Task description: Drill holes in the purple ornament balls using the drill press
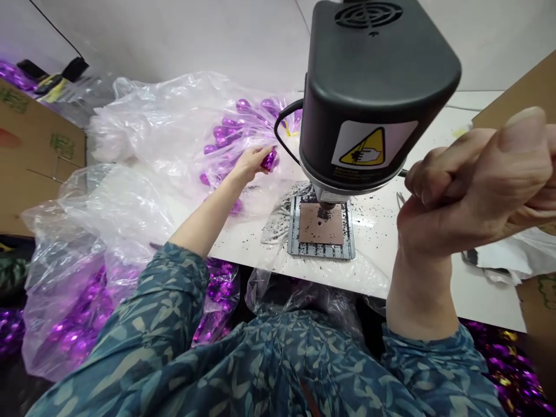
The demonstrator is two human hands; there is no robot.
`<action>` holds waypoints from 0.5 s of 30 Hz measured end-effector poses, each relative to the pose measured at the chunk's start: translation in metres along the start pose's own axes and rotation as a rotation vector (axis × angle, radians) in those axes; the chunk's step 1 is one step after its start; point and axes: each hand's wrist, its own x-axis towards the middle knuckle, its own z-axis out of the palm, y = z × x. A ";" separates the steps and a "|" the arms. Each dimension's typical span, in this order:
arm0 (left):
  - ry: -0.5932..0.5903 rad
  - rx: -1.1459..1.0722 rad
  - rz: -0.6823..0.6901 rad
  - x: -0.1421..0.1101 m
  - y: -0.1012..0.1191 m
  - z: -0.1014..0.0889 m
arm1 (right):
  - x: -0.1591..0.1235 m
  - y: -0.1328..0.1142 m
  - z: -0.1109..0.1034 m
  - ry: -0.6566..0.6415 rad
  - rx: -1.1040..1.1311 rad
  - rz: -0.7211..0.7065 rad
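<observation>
My left hand (pixel 253 163) reaches out to the left of a black bench drill press (pixel 382 75), fingers closed round a shiny purple ball (pixel 269 161). More purple balls (pixel 223 134) lie in a clear plastic bag just beyond that hand. My right hand (pixel 478 185) is raised close to the camera in a fist, to the right of the machine. A thin black lever (pixel 403 172) runs from the machine into this fist; its grip is hidden by the fingers. Below the machine head, a brown square board (pixel 321 225) with a small dark hole lies on a slotted metal base (pixel 322 253).
Dark shavings (pixel 365 209) are scattered over the white table (pixel 369 272). Large clear bags (pixel 125 197) fill the left side, beside a cardboard box (pixel 39 150). Another cardboard box (pixel 516 87) stands at right, with white cloth or paper (pixel 516 255) nearby.
</observation>
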 end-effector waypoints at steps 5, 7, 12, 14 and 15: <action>-0.118 -0.145 0.106 -0.071 0.009 -0.005 | -0.003 -0.004 -0.001 -0.070 0.007 0.035; -0.073 -0.143 0.213 -0.097 0.011 -0.002 | -0.004 -0.004 0.000 -0.079 0.039 0.015; -0.136 -0.101 0.317 -0.150 -0.003 0.031 | -0.008 -0.004 0.000 -0.061 0.063 -0.010; -0.230 -0.146 0.279 -0.161 -0.013 0.050 | -0.009 -0.003 0.000 -0.068 0.062 -0.007; -0.265 -0.173 0.259 -0.164 -0.019 0.059 | -0.009 -0.002 -0.001 -0.073 0.062 -0.015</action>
